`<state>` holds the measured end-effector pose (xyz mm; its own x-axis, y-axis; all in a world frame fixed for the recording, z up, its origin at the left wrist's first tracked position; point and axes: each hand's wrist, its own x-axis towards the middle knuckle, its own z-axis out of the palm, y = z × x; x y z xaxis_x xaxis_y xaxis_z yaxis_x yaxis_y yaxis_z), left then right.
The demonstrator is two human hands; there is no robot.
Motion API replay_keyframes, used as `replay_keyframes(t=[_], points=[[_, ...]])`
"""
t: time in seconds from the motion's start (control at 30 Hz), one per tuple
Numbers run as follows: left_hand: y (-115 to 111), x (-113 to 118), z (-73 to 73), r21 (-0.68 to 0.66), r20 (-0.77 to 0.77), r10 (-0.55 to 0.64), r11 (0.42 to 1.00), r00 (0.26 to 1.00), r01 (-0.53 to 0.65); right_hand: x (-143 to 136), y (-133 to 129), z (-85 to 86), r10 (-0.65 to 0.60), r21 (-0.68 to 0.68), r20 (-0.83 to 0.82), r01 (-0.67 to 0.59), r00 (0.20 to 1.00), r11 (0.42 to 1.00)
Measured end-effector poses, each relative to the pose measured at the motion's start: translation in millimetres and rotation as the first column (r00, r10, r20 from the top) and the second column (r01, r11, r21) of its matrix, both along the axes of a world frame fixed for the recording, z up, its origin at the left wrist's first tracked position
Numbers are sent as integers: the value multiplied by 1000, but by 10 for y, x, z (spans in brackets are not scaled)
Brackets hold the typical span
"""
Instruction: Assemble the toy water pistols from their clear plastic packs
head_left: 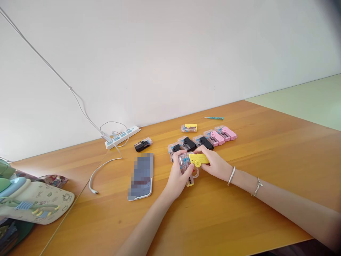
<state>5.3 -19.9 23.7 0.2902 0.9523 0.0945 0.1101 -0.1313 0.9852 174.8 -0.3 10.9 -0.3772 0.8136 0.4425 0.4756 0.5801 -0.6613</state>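
Note:
My left hand (178,177) grips the clear plastic body of a yellow-and-clear folding toy gun (198,160), its thumb near the round yellow hinge. The fingers of my right hand (215,163) are closed on the yellow end of the same toy. A clear loop and a printed grip hang below it. Just beyond my hands lies a row of folded toys, several with black parts, such as one black toy (189,143), and two with pink parts, including a pink toy (226,133). My left hand partly covers the nearest black one.
Behind the row lie another yellow toy (189,128) and a teal screwdriver (214,118). On the left are a black toy (143,144), a phone (141,177), a power strip (123,137) with white cables, and a patterned bottle (45,202). A wall borders the table's back.

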Motion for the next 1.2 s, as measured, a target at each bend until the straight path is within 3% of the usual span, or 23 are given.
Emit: replay_keyframes(t=[0.27,0.33,0.4,0.5,0.73,0.93,1.2], points=[[67,-73,-32,34,38,24,999,999,-25,0,-51,106,-11,14,37,10,999,1000],[83,-90,-30,41,12,19,999,1000,-19,-2,-67,141,52,-71,-26,-54,998,996],[89,-102,-18,44,-19,29,999,999,-28,-7,-80,160,154,-246,-120,-180,981,952],[88,-112,7,76,-56,53,996,997,-48,-18,-96,149,248,-443,-260,-343,933,828],[89,-122,12,81,-84,22,997,996,-15,-21,-118,84,259,-530,-297,-384,919,756],[94,-115,-4,134,-178,70,990,982,-46,-41,-125,98,310,-490,-300,-424,902,761],[58,-87,-15,160,-203,102,985,974,-70,-44,-145,99,243,-502,-145,-283,959,817]])
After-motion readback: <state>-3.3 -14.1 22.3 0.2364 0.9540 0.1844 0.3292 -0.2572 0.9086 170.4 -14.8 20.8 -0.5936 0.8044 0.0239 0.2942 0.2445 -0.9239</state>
